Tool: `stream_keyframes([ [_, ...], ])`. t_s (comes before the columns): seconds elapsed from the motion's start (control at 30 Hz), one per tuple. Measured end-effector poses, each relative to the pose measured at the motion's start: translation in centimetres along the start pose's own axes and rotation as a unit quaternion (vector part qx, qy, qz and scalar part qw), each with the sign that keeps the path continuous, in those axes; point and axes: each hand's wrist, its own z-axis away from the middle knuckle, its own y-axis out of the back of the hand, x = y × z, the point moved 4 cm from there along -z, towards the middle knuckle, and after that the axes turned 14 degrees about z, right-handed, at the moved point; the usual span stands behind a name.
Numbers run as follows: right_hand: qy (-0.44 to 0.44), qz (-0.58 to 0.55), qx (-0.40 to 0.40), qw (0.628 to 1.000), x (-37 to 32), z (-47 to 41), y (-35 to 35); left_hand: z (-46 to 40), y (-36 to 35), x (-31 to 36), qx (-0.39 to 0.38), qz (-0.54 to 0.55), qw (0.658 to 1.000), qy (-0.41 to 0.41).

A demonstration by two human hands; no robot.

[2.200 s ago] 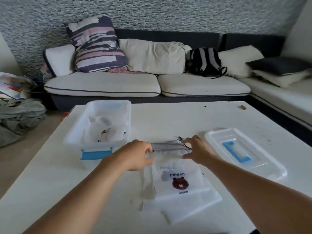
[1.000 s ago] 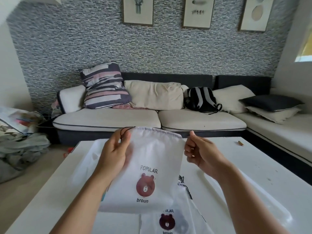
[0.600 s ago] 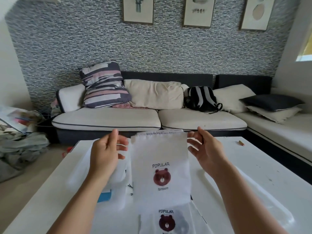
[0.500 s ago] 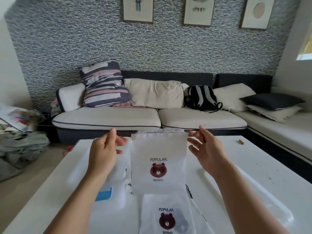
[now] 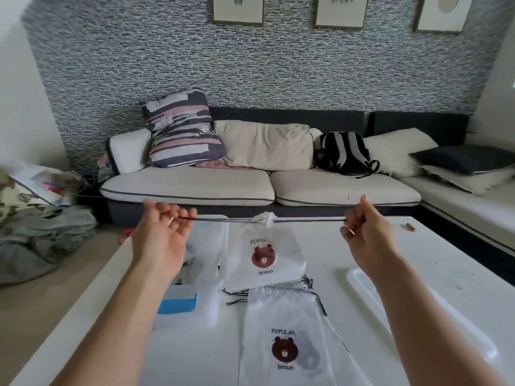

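A white drawstring bag (image 5: 264, 256) with a brown bear print hangs in the air above the white table (image 5: 434, 263), its mouth cinched into a bunch. A dark drawstring (image 5: 306, 219) runs taut to both sides. My left hand (image 5: 160, 235) pinches the left cord end, and my right hand (image 5: 367, 232) pinches the right end, both pulled wide apart. More bear-print bags (image 5: 287, 338) lie flat on the table below.
A clear plastic bin (image 5: 200, 277) with a blue latch stands on the table at left, its clear lid (image 5: 412, 310) lies at right. A small brown item (image 5: 410, 226) sits near the far right edge. A sofa with cushions and a backpack (image 5: 344, 153) lies beyond.
The bag, held flat and open-topped by its upper corners half a second ago, now has its mouth cinched; my hands have moved far apart, drawing the cords out sideways.
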Motion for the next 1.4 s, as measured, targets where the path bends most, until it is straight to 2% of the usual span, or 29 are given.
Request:
stream_keyframes([
  [0.03,0.028,0.064,-0.022,0.997,-0.3,0.6,-0.7,0.7,-0.5,-0.7,-0.032,-0.044,0.999,0.002],
  [0.1,0.074,0.124,-0.114,0.983,-1.0,1.9,-2.5,2.5,-1.6,-2.3,-0.112,-0.14,0.984,0.024],
  [0.2,0.143,0.217,-0.26,0.93,-1.6,4.8,-5.9,5.2,-2.7,-4.8,-0.233,-0.296,0.926,0.033],
  [0.27,0.206,0.291,-0.284,0.89,-1.4,5.8,-7.4,6.2,-2.9,-6.0,-0.271,-0.352,0.896,0.015],
  [0.33,0.254,0.322,-0.274,0.87,-1.2,6.3,-8.3,6.6,-2.7,-6.8,-0.249,-0.362,0.898,0.008],
  [0.4,0.276,0.305,-0.266,0.872,-1.2,6.6,-8.5,6.9,-2.5,-7.2,-0.205,-0.343,0.916,0.02],
  [0.5,0.325,0.29,-0.258,0.863,-1.5,6.9,-8.4,6.8,-2.1,-7.6,-0.174,-0.354,0.918,0.044],
  [0.63,0.301,0.269,-0.275,0.873,-0.6,6.9,-8.8,7.0,-1.8,-8.1,-0.18,-0.362,0.912,0.072],
  [0.83,0.201,0.221,-0.263,0.917,1.6,6.0,-9.0,7.5,-1.6,-9.2,-0.179,-0.374,0.902,0.12],
  [1.07,0.137,0.296,-0.251,0.911,2.5,5.2,-8.0,7.7,-1.4,-10.2,-0.136,-0.31,0.914,0.222],
  [1.2,0.119,0.287,-0.258,0.915,2.7,5.3,-7.9,7.5,-1.1,-10.1,-0.187,-0.408,0.877,0.169],
  [1.23,0.111,0.282,-0.26,0.917,2.6,5.3,-7.8,7.5,-1.1,-10.0,-0.189,-0.412,0.877,0.161],
  [1.33,0.09,0.281,-0.269,0.917,2.1,5.1,-7.2,7.2,-1.0,-9.6,-0.16,-0.377,0.899,0.153],
  [1.4,0.094,0.321,-0.269,0.904,1.8,5.1,-6.8,7.0,-1.1,-9.3,-0.146,-0.356,0.911,0.151],
])
